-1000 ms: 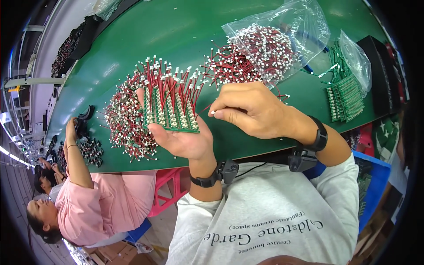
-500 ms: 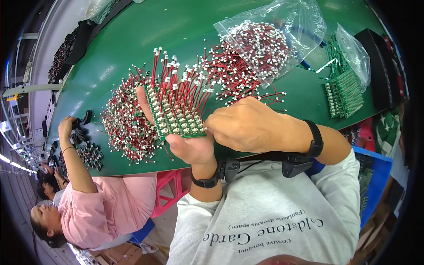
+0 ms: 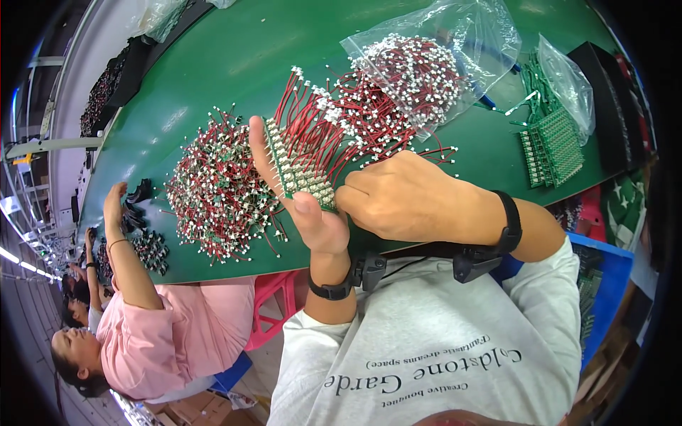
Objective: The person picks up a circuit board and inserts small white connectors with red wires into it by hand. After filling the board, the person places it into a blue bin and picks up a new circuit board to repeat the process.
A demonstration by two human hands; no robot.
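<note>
My left hand (image 3: 317,226) holds a green circuit board panel (image 3: 298,170), thumb at its near edge and fingers behind it. Rows of small white connectors cover the panel, which is tilted steeply. Red wires (image 3: 302,117) with white plugs rise from its far part and lean toward the loose wires beyond. My right hand (image 3: 398,195) is closed, its fingertips pinched at the panel's right near corner. Whatever lies between those fingertips is hidden. Left of the panel is a heap of small boards with red wires (image 3: 217,188).
A clear plastic bag (image 3: 490,42) partly covers a pile of red wires with white plugs (image 3: 408,85). Stacked green panels (image 3: 554,149) lie at the right beside a black box (image 3: 604,106). At the left, a co-worker in pink (image 3: 145,341) reaches toward black parts (image 3: 145,248).
My left hand has turned, tipping the panel from facing me to a steeper, more edge-on angle. Its wires now lean right. My right hand stays closed at the panel's corner.
</note>
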